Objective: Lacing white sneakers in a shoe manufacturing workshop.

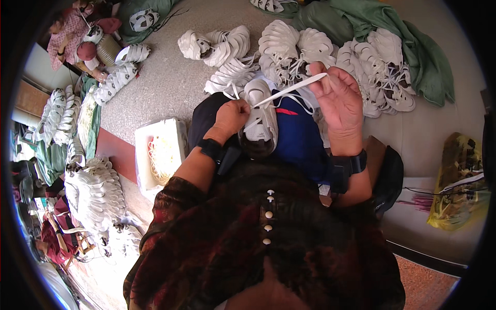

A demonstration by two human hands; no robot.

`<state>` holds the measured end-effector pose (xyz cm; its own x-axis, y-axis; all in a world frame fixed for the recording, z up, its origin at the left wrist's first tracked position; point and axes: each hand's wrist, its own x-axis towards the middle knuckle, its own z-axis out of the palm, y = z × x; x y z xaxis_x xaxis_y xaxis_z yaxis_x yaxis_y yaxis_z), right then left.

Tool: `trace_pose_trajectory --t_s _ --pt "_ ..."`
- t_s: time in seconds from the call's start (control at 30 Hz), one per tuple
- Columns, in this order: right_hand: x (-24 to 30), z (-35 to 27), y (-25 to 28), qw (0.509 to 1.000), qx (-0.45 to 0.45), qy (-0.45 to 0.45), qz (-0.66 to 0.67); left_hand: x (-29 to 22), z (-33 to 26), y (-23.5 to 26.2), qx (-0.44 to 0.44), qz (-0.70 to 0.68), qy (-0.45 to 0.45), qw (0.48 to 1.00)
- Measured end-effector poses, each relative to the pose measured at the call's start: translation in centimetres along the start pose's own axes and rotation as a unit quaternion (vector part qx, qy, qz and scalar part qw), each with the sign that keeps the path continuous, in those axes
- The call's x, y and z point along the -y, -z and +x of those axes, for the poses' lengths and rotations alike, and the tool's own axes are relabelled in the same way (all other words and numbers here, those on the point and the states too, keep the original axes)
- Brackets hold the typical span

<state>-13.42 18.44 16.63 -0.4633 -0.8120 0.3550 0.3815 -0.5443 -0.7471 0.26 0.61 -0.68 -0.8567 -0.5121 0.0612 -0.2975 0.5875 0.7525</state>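
Observation:
A white shoe point(260, 129) rests on my lap, on dark blue cloth point(294, 142), its toe toward me. From its lacing a flat white shoelace point(292, 90) runs taut up to the right. My right hand point(338, 98) is raised beyond the shoe's right side, thumb and fingers pinched on the lace's end. Against the left side of the shoe, my left hand point(230, 120) is closed with its fingertips at the lacing. What those fingertips grip is hidden. Another loop of lace hangs loose at the shoe's right.
A white bin point(142, 150) of pale laces stands to my left. Several white shoes point(227, 44) lie ahead, more point(382, 67) beside a green sack point(429, 72). Stacked shoes point(95, 194) fill the left; people work there. A yellow bag point(454, 186) lies far right.

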Motion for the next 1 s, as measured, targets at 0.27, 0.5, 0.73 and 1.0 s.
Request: trace_pose_trajectory --t_s 0.27,0.5,0.73,1.0 --pt "-3.3 -2.1 1.7 0.993 -0.042 -0.031 0.101 -3.9 -2.7 0.4 -0.018 0.238 -0.251 0.938" --pt "-5.2 -4.1 3.2 0.982 -0.137 -0.124 0.049 -8.8 -4.8 3.0 0.251 -0.050 -0.236 0.938" --pt "-8.3 -4.6 1.9 0.976 -0.118 -0.177 -0.041 -13.7 -5.0 7.9 0.224 0.077 -0.243 0.941" --pt "-7.2 -3.8 -0.9 0.982 -0.019 -0.161 -0.099 -12.0 -3.8 7.7 0.064 -0.272 -0.127 0.952"
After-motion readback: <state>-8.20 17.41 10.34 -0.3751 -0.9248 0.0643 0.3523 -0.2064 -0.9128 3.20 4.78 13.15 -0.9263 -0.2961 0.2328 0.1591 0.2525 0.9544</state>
